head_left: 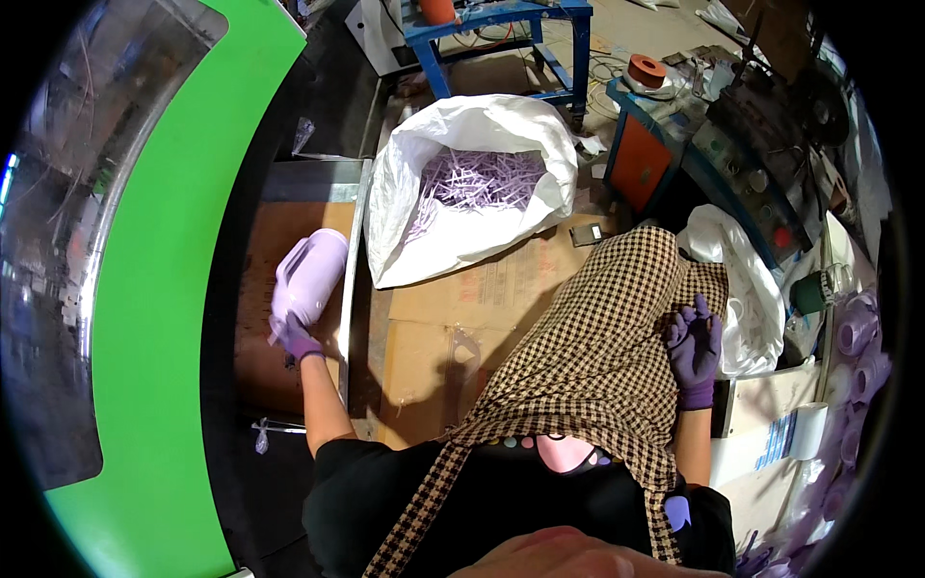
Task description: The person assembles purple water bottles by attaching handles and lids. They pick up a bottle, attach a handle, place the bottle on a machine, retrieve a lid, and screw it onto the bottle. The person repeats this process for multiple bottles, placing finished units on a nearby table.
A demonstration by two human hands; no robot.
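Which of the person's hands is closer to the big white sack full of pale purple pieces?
Left. The left hand, holding a pale purple bottle, is just left of the white sack; the right hand is far off, lower right.

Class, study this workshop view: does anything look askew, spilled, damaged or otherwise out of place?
Nothing is plainly spilled or broken. The white sack of lilac plastic pieces slumps open on flattened cardboard. The left hand holds a lilac plastic jug tilted over a brown tray; the right hand rests on checked cloth.

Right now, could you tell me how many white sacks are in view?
2. One open white sack, full of pale purple pieces, lies on the cardboard ahead; another white sack sits beside the right hand. Others may be hidden.
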